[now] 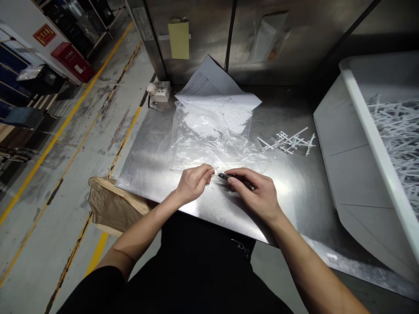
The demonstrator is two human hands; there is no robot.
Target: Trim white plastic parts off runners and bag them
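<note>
Between the thumb and fingers of my left hand [195, 181] I pinch a thin white plastic piece [215, 168]. My right hand [257, 189] is closed around a small dark pair of cutting pliers [225, 176], whose jaws point left at the white piece. Both hands are over the near part of a metal table [294, 192]. Just beyond them lies a clear plastic bag [209, 146] with many small white bits [203, 124] in it. To the right of the bag is a loose pile of white plastic sprues [291, 141].
A big white bin [347, 126] full of white sprues stands at the right. A printed sheet [216, 85] lies behind the bag, near a power socket [161, 91]. An open brown bag [114, 207] sits below the table's left edge. A metal wall closes the back.
</note>
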